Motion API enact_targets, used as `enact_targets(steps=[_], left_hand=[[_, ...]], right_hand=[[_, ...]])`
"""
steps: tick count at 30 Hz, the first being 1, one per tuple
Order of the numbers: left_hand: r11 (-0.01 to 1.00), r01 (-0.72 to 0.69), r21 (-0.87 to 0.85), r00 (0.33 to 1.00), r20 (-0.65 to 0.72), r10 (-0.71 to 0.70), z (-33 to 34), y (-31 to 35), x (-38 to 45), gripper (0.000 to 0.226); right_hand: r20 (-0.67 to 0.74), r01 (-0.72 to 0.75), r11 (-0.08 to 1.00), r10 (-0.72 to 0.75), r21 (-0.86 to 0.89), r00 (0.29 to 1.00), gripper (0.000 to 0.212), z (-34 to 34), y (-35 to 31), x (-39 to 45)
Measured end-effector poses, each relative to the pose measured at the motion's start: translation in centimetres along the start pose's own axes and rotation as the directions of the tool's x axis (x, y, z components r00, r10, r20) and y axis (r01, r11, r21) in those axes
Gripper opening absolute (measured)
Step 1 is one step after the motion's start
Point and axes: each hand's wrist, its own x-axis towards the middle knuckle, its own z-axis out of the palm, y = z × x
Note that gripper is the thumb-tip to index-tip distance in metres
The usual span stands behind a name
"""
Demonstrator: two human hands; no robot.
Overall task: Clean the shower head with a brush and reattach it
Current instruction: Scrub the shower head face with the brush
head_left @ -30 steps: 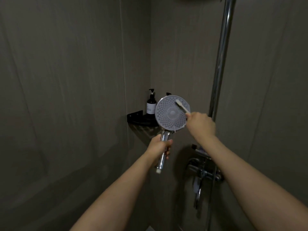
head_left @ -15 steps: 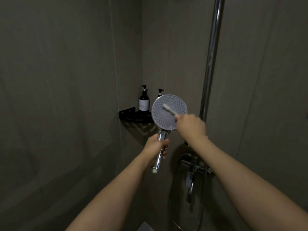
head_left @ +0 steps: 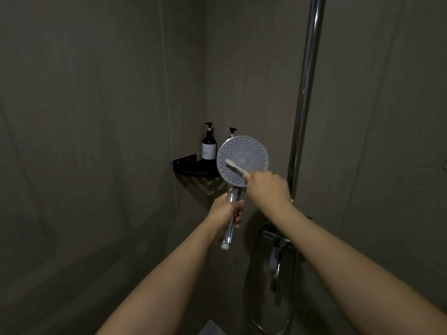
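Step in hand: scrubbing; the shower head (head_left: 243,160) is off its mount and its nozzle face is turned toward the person.
Left hand (head_left: 227,210): its grip is wrapped around the chrome handle (head_left: 231,221) below the round face, holding the head upright in mid-air, in front of the corner shelf (head_left: 191,165).
Right hand (head_left: 268,187): its grip is closed around the near end of the brush (head_left: 235,166), a slim white one like a toothbrush.
Brush contact: the bristle end lies on the left half of the nozzle face, just left of the smooth centre disc.
Hose: none shows at the free lower end of the handle.
Nearby: a dark pump bottle (head_left: 209,147) stands on the shelf; a second pump top peeks out behind the head. The chrome riser pipe (head_left: 304,93) runs up the wall to the right, with the mixer valve (head_left: 278,240) below.
Progress, as a judgement: cleaning under way, reattaching not yet begun.
Next move calls for: steady handle, short strokes across the remaining nozzle rows, especially the right and lower rim.
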Motion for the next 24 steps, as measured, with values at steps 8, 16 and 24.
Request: enact_targets(steps=[8, 16, 24], left_hand=[[0.998, 0.024, -0.050, 1.000, -0.009, -0.025, -1.0, 0.0, -0.1, 0.015], [0.999, 0.046, 0.006, 0.999, -0.006, -0.046, -1.3, -0.9, 0.3, 0.018], [0.999, 0.041, 0.033, 0.999, 0.034, -0.042, -0.7, -1.4, 0.1, 0.019]], right_hand=[[0.071, 0.015, 1.000, -0.015, 0.000, 0.997, 0.040, 0.7, 1.8, -1.8], [0.065, -0.004, 1.000, 0.003, 0.017, 0.998, 0.042, 1.5, 3.2, -2.0], [-0.017, -0.085, 0.993, 0.087, 0.079, 0.996, 0.046, 0.8, 3.7, -0.6]])
